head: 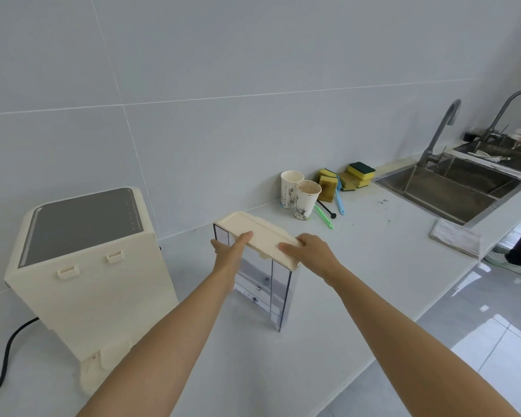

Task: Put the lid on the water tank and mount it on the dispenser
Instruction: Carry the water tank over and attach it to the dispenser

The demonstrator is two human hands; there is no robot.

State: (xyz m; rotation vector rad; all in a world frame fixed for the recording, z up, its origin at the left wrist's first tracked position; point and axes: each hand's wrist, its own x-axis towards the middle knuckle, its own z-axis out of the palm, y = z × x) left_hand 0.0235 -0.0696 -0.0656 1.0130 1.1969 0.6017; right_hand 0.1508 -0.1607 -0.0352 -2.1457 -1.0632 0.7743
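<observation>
White table (358, 266) along the tiled wall. On it: cream dispenser (97, 284) at left with black cable (8, 353), clear water tank (265, 287) mid, two paper cups (301, 197), sponges (346, 179), brushes (331, 210), folded cloth (454, 237) at edge. Sink (451, 188) set in at right.

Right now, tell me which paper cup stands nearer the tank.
The front cup, with the brown-stained inside. It stands closer to the tank than the cleaner cup behind it by the wall.
</observation>
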